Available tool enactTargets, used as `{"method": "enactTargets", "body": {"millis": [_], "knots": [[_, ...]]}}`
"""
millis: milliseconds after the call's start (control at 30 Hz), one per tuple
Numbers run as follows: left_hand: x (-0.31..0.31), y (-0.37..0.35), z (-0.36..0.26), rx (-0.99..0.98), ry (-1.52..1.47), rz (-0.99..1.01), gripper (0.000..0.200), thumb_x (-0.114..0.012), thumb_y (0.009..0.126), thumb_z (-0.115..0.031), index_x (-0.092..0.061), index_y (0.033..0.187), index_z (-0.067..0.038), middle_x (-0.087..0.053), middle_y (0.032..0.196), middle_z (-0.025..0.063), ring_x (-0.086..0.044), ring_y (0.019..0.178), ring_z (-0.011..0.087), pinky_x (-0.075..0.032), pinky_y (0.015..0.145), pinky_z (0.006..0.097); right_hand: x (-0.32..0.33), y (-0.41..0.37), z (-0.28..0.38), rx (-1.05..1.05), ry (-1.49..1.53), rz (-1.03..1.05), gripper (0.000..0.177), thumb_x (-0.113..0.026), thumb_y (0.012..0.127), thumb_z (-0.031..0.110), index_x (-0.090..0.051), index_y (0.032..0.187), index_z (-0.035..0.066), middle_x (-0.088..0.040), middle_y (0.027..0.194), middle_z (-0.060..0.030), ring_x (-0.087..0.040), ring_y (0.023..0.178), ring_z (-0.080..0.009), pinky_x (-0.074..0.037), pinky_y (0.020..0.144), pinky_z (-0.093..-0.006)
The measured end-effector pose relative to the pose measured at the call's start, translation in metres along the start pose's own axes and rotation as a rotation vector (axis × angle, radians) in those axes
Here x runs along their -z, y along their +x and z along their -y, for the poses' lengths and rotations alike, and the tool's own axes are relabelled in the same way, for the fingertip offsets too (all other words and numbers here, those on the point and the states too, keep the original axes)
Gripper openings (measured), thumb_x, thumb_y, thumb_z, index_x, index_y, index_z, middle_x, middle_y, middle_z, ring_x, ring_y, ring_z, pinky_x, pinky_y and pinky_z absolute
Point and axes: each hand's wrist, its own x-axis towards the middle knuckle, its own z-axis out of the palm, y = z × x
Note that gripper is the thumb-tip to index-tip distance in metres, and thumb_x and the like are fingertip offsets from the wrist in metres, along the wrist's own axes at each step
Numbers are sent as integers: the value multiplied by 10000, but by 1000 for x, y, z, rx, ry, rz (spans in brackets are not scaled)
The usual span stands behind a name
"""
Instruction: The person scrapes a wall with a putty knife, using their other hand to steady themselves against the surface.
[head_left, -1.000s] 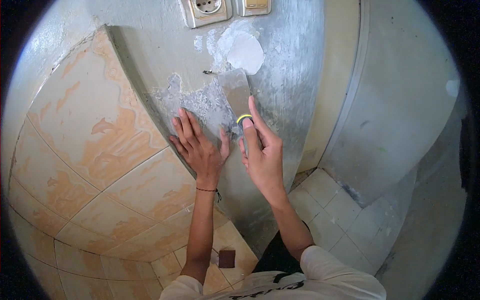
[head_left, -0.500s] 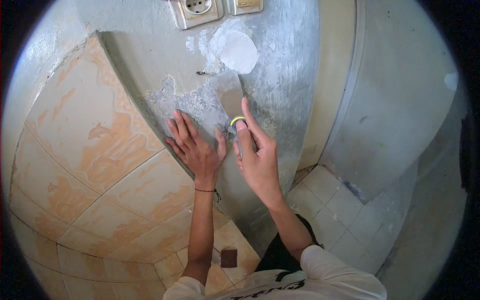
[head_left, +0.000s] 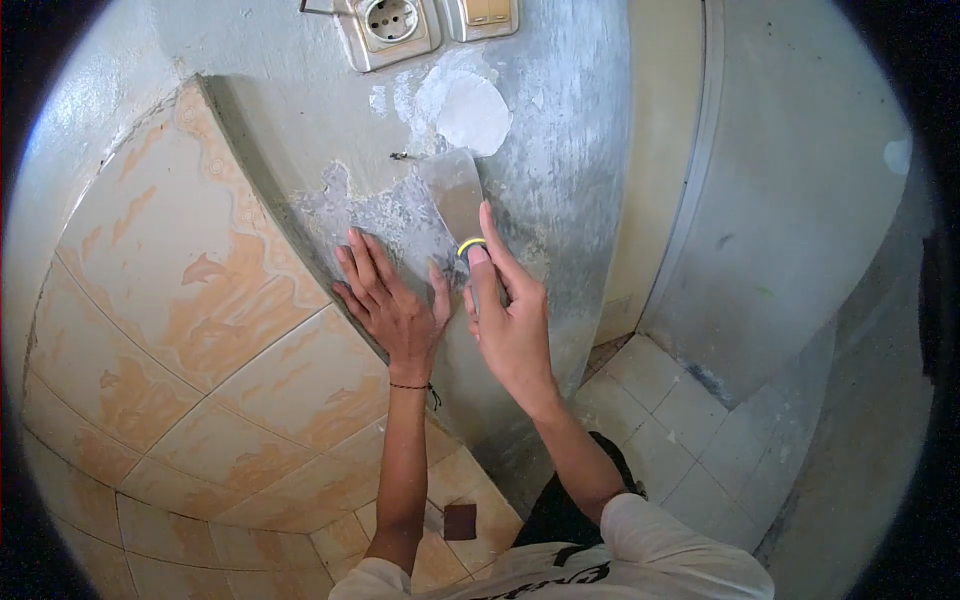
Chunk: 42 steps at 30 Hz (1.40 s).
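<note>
Right hand: The bare right hand (head_left: pixel 513 335) is gripping a broad-bladed scraper (head_left: pixel 458 200), its thumb lying on the tool near the yellow band (head_left: pixel 470 243) and its forefinger reaching along the side of the blade.
Left hand: Gripping nothing, the left hand (head_left: pixel 402 322) is spreading its fingers against the wall (head_left: pixel 320 110), over the lower part of a rough, worn area (head_left: pixel 390 215).
Scraper: Its blade is pointing up the wall, its wide end sitting just below a round white patch (head_left: pixel 474 115) and beside a small dark mark (head_left: pixel 398 156); whether the whole edge is touching the wall, the view is not showing.
Weight and feel: By its look the tool is likely feeling light in one hand, the thin blade probably flexing a little under pressure while the handle is staying stiff. Fine dust could be making the grip slippery.
Best hold: The handle just behind the yellow band is looking like the surest place, with the forefinger steadying the blade's flat and keeping off its end and corners.
Surroundings: Patterned tiles (head_left: pixel 130 220) are bordering the wall beside the left hand, while a socket (head_left: pixel 391 20) and a switch (head_left: pixel 487 12) are sitting above the white patch.
</note>
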Motion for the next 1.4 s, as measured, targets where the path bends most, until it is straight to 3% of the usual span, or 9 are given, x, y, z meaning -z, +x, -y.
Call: {"method": "enactTargets", "body": {"millis": [167, 233, 367, 567, 667, 767, 1000, 1167, 1400], "knots": [[-1, 0, -1, 4, -8, -6, 814, -612, 902, -321, -258, 1546, 30, -259, 1625, 185, -196, 1519, 365, -128, 1221, 536, 2, 6, 6, 8, 12, 2, 479, -515, 1062, 204, -427, 1529, 146, -416, 688, 72, -377, 582, -8, -326, 461, -199], [0, 0, 0, 2, -10, -5, 812, -611, 904, -321, -258, 1545, 31, -262, 1623, 187, -195, 1519, 366, -128, 1220, 536, 3, 7, 8, -18, -6, -3, 478, -491, 1062, 210, -426, 1522, 99, -460, 673, 13, -426, 615, -63, -400, 556, -263], [0, 0, -1, 4, -15, -1, 805, -609, 905, -308, -259, 1545, 33, -267, 1622, 188, -204, 1516, 368, -136, 1216, 547, 13, 4, 2, -11, -16, 42, 496, -482, 1063, 198, -395, 1542, 102, -471, 726, 21, -420, 611, -64, -396, 559, -249], [2, 0, 0, 26, -23, -5, 762, -610, 896, -294, -321, 1518, 38, -319, 1599, 179, -248, 1501, 360, -160, 1212, 532, 22, -7, -1, -190, 264, 155, 563, -503, 1048, 185, -321, 1573, 92, -545, 793, -3, -456, 566, -49, -368, 454, -211], [3, -2, 2, 34, -30, -26, 726, -610, 885, -290, -382, 1488, 44, -374, 1572, 173, -296, 1483, 349, -180, 1213, 500, 20, -10, -2, -311, 454, 86, 529, -542, 1026, 172, -396, 1519, 48, -592, 816, -35, -487, 516, -66, -355, 384, -217], [3, -5, 7, 28, -66, -50, 705, -604, 882, -268, -396, 1483, 37, -389, 1562, 176, -323, 1468, 357, -205, 1206, 506, 21, -11, -10, -430, 624, 70, 387, -620, 983, 146, -518, 1332, 13, -624, 890, -66, -480, 465, -81, -342, 350, -222], [-3, -18, 14, 5, -89, -86, 654, -584, 886, -240, -438, 1454, 49, -428, 1530, 183, -368, 1437, 378, -239, 1195, 508, 19, -27, -42, -603, 968, 183, 409, -586, 989, 174, -457, 1370, 98, -548, 892, -32, -456, 531, -66, -333, 419, -191], [-5, -18, 14, 9, -84, -113, 648, -575, 885, -231, -440, 1448, 58, -437, 1513, 207, -379, 1426, 391, -252, 1191, 504, 23, -31, -51, -636, 1198, 312, 285, -481, 1027, 248, -462, 1295, 153, -468, 919, -23, -447, 676, -85, -333, 451, -203], [-8, -18, 17, -21, -116, -187, 633, -544, 869, -179, -439, 1442, 67, -449, 1492, 224, -415, 1394, 421, -294, 1174, 507, 43, -38, -58, -697, 1073, 280, 299, -495, 1030, 292, -490, 1280, 128, -515, 919, -26, -471, 658, -81, -335, 439, -201]]}}
